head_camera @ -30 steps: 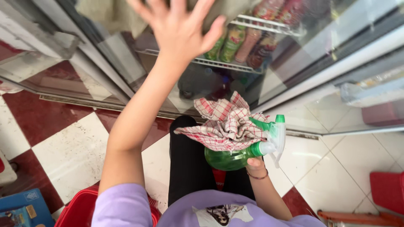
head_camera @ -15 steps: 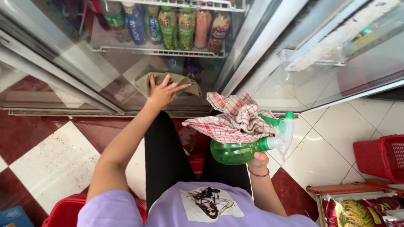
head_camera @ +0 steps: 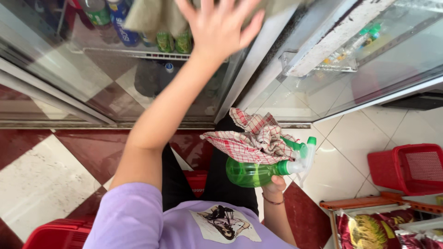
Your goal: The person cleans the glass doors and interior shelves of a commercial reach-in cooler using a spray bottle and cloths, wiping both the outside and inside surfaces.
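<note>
Your left hand (head_camera: 220,28) is raised with fingers spread, pressing a grey-green wiping cloth (head_camera: 150,16) flat against the glass door (head_camera: 115,83) of the drinks cooler. The palm bears on the cloth; the fingers are not curled around it. The cloth sits at the upper part of the pane, at the top edge of the view, and part of it is cut off.

Your right hand (head_camera: 276,185) is held low at your waist, closed around a green spray bottle (head_camera: 258,171) that lies roughly level, its white trigger head (head_camera: 302,159) pointing to your right. A red-and-white checked cloth (head_camera: 254,138) is draped over the bottle and touches it; whether the fingers also pinch it I cannot tell.

Assessment of progress: wiping of the glass is under way. The bottle is lowered and its nozzle is turned away from the door, so spraying does not appear to be in hand at this instant. The pane shows strong reflections of the red-and-white tiled floor (head_camera: 41,184), and I cannot tell which parts are already clean or how much remains. The second glass door (head_camera: 350,78), to the right, is untouched by either hand. The checked cloth appears to be out of use.

Bottled drinks (head_camera: 175,41) stand on a wire shelf (head_camera: 138,54) behind the glass. Red baskets (head_camera: 410,168) rest on the floor nearby.
</note>
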